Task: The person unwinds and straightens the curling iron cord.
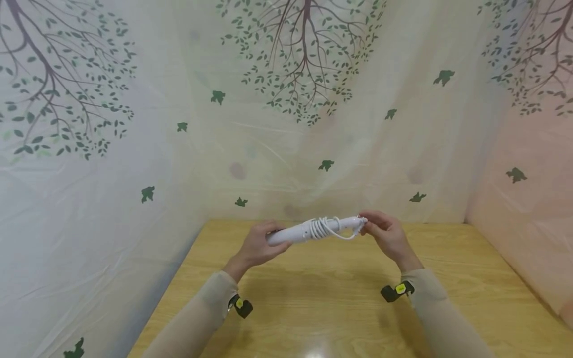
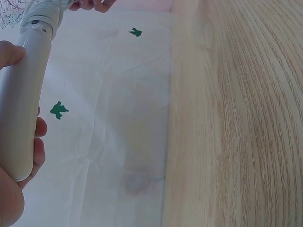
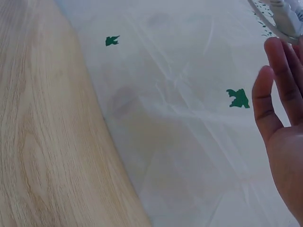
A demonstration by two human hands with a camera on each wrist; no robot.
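A white rod-shaped appliance with its cord wound in several loops round the middle is held above the table, tilted slightly up to the right. My left hand grips its thick, rounded end; the left wrist view shows fingers curled round the smooth white barrel. At the narrower end, my right hand pinches the tip, where a loop of cord hangs down. In the right wrist view that end shows only at the top corner, just beyond the right hand's fingertips.
The wooden table lies below both hands. Pale curtains printed with trees and green leaf shapes close in the back and both sides. A dark wrist camera sits on the left sleeve, another camera on the right.
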